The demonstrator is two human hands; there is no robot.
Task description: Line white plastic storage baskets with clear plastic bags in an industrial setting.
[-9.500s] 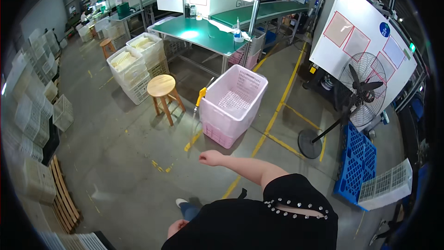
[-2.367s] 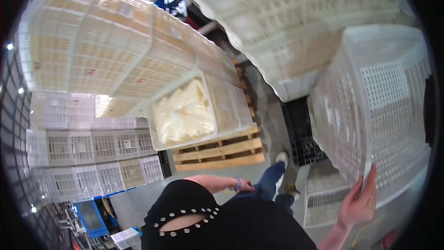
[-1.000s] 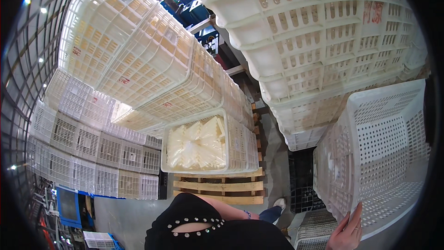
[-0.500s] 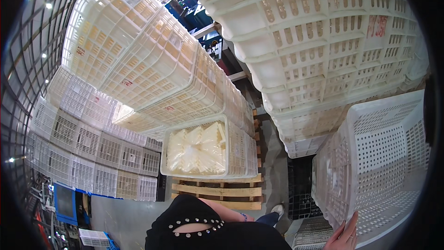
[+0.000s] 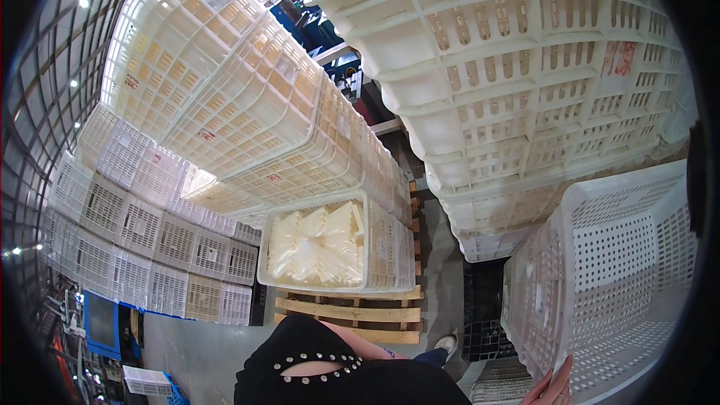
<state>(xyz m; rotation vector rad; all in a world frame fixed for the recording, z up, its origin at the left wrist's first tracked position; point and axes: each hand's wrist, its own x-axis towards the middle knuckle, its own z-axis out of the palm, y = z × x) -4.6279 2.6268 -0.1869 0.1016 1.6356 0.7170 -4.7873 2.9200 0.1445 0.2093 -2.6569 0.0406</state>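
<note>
My right hand (image 5: 551,390), at the lower right, has its fingers over the near rim of an empty white perforated plastic crate (image 5: 611,262). This crate tops a stack of similar crates and its opening faces me. My left forearm (image 5: 360,341) reaches out from a black sleeve with shiny studs. The left hand itself is hidden. Ahead of me stands an open white crate (image 5: 390,247) filled with pale yellow pieces under clear plastic film (image 5: 319,244).
Tall stacks of filled white crates (image 5: 247,97) rise at the left, and another stack (image 5: 517,82) at the right. A wooden pallet (image 5: 349,307) lies under the middle stack. Black crates (image 5: 484,315) sit low at the right. A blue-framed screen (image 5: 101,322) is at the lower left.
My right hand and the empty crate's rim sit slightly further left and lower in the picture. The view has shifted a little; the hand stays on the rim.
</note>
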